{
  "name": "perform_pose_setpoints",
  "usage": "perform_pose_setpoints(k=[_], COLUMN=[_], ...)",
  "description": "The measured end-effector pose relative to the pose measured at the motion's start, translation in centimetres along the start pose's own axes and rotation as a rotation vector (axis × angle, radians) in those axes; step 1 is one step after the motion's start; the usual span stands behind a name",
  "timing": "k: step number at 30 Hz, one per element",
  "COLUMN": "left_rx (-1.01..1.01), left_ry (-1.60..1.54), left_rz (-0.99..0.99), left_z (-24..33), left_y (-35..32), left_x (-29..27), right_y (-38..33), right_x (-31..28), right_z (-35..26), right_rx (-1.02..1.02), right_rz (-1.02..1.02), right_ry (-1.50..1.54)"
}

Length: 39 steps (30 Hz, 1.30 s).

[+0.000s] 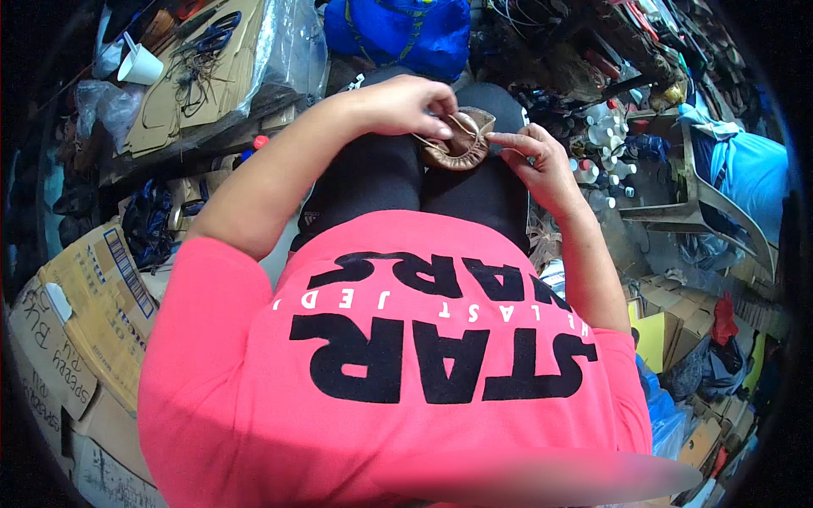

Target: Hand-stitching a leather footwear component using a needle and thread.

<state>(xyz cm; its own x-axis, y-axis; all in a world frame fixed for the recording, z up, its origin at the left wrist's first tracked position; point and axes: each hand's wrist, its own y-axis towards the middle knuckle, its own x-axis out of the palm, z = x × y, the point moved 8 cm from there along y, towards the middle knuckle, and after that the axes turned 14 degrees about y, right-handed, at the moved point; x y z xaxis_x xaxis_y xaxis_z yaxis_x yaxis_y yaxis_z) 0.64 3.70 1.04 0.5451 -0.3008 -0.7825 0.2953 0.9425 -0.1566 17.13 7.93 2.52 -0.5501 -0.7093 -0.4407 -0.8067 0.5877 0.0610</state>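
On the lap, the left hand [402,103] pinches a small tan leather shoe [461,142]. The right hand [542,165] pulls pale thread taut, fingers closed. Stitching looks underway; steady tension matters.

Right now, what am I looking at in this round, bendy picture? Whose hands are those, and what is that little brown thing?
This picture comes from a small camera worn on a person's head, looking straight down. Its lens is very wide, so straight edges curve near the rim.

The big pink shape is the person's own shirt, seen from above. Their dark trousers show that they are sitting.

Both arms reach forward over the lap. The left hand grips a small brown shoe-like piece resting on the knees. The right hand pinches a thin thread or cord that runs to it.

Around them: cardboard boxes on the left, a white cup on a cardboard sheet, a blue bag ahead, and small bottles on the right.
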Motion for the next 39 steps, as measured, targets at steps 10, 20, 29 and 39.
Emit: perform_pose_setpoints(k=[10, 20, 29, 39], left_rx=[-0.307, -0.1, 0.0, 0.075], left_ry=[0.036, 0.251, 0.384, -0.017], left_rz=[-0.099, 0.551, 0.684, 0.557], left_z=[-6.8, 0.0, 2.7, 1.0], left_y=[-9.7, -7.6, -4.4, -1.8], left_x=[-2.4, -2.5, -0.3, 0.8], right_y=[-0.4, -2.4, -2.7, -0.4], right_x=[-0.2, 2.1, 2.3, 0.0], right_z=[-0.6, -1.6, -2.2, 2.7], right_rx=[-0.019, -0.11, -0.123, 0.156], right_rz=[0.021, 0.105, 0.137, -0.07], right_ry=[-0.069, -0.39, -0.449, 0.177])
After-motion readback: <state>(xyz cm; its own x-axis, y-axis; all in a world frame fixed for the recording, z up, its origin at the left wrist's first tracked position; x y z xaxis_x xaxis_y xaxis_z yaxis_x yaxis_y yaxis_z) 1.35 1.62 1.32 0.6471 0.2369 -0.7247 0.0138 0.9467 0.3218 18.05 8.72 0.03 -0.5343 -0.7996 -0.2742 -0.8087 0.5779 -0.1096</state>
